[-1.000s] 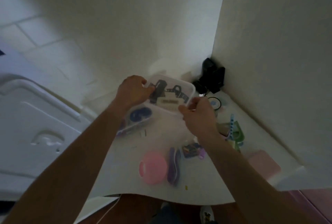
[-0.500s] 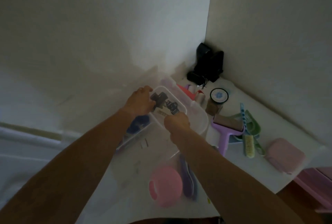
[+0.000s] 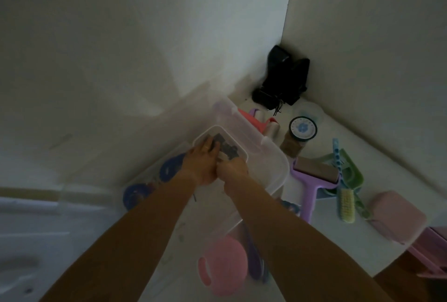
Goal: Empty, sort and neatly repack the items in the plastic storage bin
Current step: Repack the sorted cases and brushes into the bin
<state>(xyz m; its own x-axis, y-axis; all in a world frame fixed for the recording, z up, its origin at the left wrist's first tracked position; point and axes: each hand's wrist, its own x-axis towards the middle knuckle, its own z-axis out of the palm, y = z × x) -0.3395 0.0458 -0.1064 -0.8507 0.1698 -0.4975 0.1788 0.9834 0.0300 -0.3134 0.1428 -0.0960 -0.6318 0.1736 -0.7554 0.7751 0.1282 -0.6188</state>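
A clear plastic storage bin [image 3: 274, 156] sits on the white table against the left wall. Inside its far end lies a small clear container [image 3: 225, 134] with dark items in it. My left hand [image 3: 203, 163] grips the near left side of that small container, fingers over its rim. My right hand [image 3: 233, 169] grips its near right corner. Both hands touch each other above the bin. A clear lid [image 3: 154, 175] with blue round items under it lies left of my arms.
A black device [image 3: 284, 79] stands in the wall corner. Nearby are a round blue-lidded jar [image 3: 302, 129], a purple lint roller [image 3: 312, 180], a green dustpan [image 3: 350, 171], a yellow brush [image 3: 347, 207], a pink pouch [image 3: 396, 217], a pink round case [image 3: 222, 263] and a purple brush [image 3: 254, 258].
My hands have drawn together on the small container, which has sunk lower into the bin. The view has swung right and down, showing more of the table's right side.
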